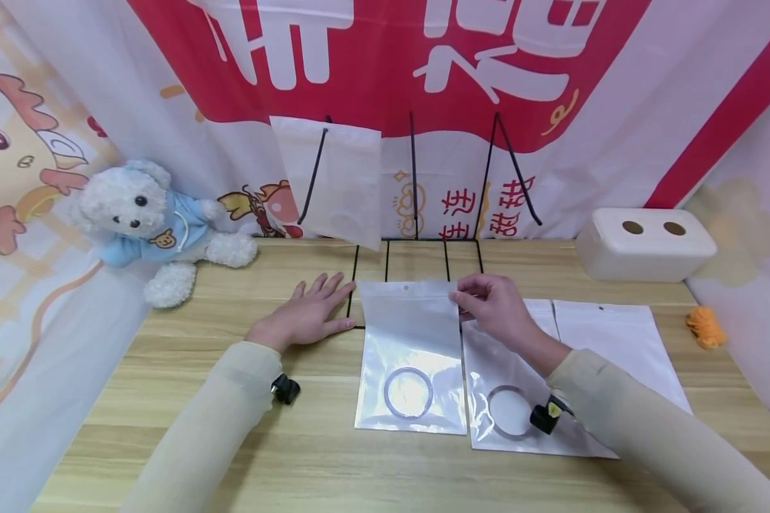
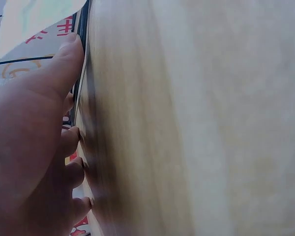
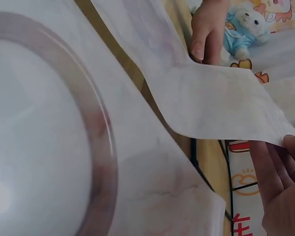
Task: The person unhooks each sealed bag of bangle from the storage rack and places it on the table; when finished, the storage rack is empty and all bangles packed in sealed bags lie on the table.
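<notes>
Lifting the bag (image 1: pixel 412 338) seems the step: it rests on the bench (image 1: pixel 321 456), right grip (image 1: pixel 497 306) pinching its upper edge, left grip (image 1: pixel 311 311) spread, empty. Next likely calls for aligning its hole (image 1: pixel 406 288) with a hook (image 1: pixel 413 171)

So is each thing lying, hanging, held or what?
Left hand: palm down, fingers spread
Right hand: pinching the middle bag
Middle bag: top lifted, bottom lying down
Next bag: lying flat
Far-right bag: lying flat, partly hidden
Rack: standing
Back bag: hanging on the rack
Teddy bear: sitting
White box: resting
Orange thing: lying
</notes>
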Demonstrator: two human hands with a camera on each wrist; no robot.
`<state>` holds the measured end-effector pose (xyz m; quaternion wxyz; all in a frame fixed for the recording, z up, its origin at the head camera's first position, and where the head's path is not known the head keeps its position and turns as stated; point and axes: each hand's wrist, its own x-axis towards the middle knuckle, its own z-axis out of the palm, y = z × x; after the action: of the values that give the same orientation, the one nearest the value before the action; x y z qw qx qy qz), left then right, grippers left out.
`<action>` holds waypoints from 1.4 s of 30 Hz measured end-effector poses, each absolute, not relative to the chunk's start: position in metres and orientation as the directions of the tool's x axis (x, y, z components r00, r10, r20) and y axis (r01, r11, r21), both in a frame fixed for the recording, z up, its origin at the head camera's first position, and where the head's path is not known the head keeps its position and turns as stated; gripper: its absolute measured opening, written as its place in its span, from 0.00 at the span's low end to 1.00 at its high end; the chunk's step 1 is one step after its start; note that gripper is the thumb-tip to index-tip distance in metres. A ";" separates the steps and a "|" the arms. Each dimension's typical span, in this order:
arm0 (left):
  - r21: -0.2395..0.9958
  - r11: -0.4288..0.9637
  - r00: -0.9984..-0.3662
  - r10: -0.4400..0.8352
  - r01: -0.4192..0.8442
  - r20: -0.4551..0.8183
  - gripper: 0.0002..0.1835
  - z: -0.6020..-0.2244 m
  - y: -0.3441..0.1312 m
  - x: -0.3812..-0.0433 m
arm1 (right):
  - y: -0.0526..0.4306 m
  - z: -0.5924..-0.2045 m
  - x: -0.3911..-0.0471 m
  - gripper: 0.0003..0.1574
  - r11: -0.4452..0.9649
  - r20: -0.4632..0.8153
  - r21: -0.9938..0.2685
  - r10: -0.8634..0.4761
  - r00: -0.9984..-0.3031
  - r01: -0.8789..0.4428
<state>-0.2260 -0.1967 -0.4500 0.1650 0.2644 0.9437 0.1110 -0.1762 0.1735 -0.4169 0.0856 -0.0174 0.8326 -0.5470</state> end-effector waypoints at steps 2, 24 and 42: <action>0.299 0.834 -0.805 0.537 0.463 -0.253 0.44 -0.450 -0.196 -0.226 | 0.173 -0.420 -0.178 0.14 0.410 -0.148 -0.908 -0.124 -0.981 0.085; 0.300 0.835 -0.805 0.535 0.461 -0.255 0.44 -0.450 -0.196 -0.226 | 0.178 -0.429 -0.196 0.12 0.706 -0.151 -0.708 -0.142 -0.978 0.007; 0.308 0.830 -0.803 0.541 0.464 -0.250 0.44 -0.448 -0.196 -0.225 | 0.180 -0.441 -0.205 0.11 0.751 -0.077 -0.652 -0.206 -0.975 -0.107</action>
<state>-0.2247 -0.1961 -0.4479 0.1657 0.2668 0.9422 0.1165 -0.2053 0.1801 -0.4408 0.0723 -0.0841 0.9328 -0.3430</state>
